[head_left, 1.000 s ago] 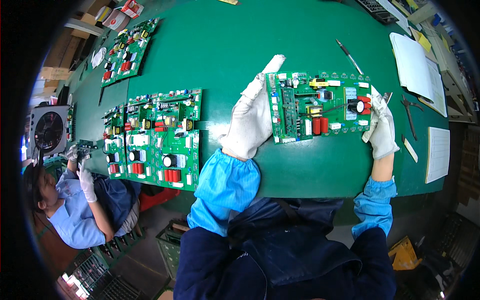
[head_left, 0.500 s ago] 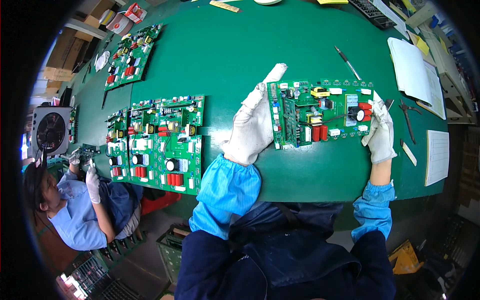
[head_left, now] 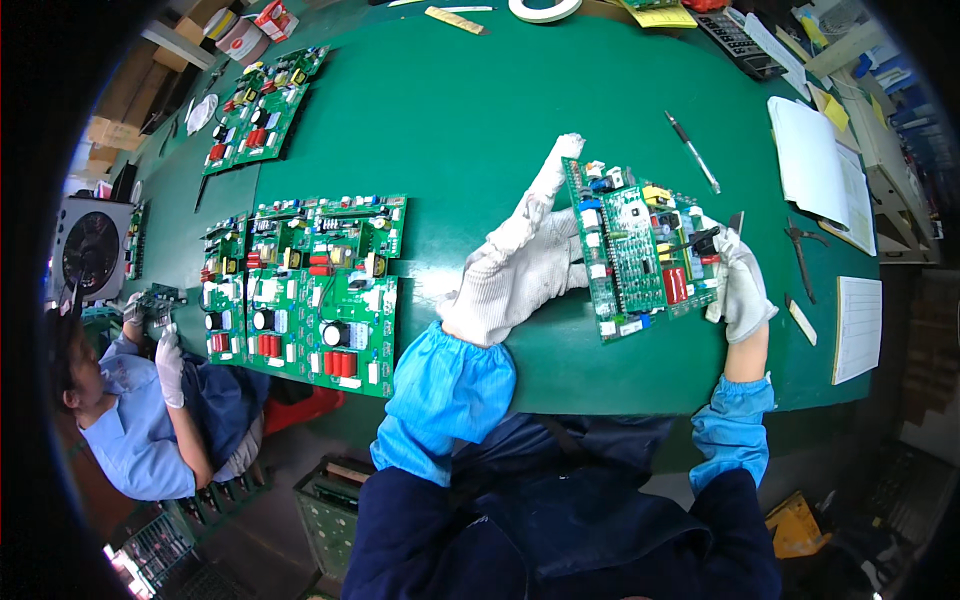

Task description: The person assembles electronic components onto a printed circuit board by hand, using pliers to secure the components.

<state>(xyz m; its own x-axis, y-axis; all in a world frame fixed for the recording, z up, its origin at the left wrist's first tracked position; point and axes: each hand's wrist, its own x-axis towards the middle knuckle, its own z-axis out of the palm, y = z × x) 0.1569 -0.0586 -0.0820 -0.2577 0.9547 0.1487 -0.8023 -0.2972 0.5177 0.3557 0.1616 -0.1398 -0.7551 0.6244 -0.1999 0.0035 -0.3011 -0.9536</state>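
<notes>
A green circuit board (head_left: 632, 215), crowded with parts, is tilted above the table in front of me. My right hand (head_left: 745, 290), in a white knit glove, pinches its right edge beside the red capacitors. A small dark flat piece (head_left: 737, 222) juts up by that hand; its kind is unclear. My left hand (head_left: 525, 265), gloved too, lies along the board's left side with its fingers stretched apart. One finger points up past the upper corner, while other fingertips disappear behind the edge. Blue sleeve covers (head_left: 455, 390) sit on both forearms.
Several similar boards (head_left: 350, 300) lie to the left, with more (head_left: 262, 110) farther back. A pen (head_left: 692, 152), pliers (head_left: 803, 258), a white-handled tool (head_left: 800, 320) and papers (head_left: 815, 155) lie rightward. At far left, a gloved co-worker (head_left: 150, 430) handles a small board. A tape roll (head_left: 545, 10) is at the back.
The board has turned and tilted, its left side now raised and its right end drawn inward. My right hand moved slightly left with it, and my left fingers spread from their earlier hold.
</notes>
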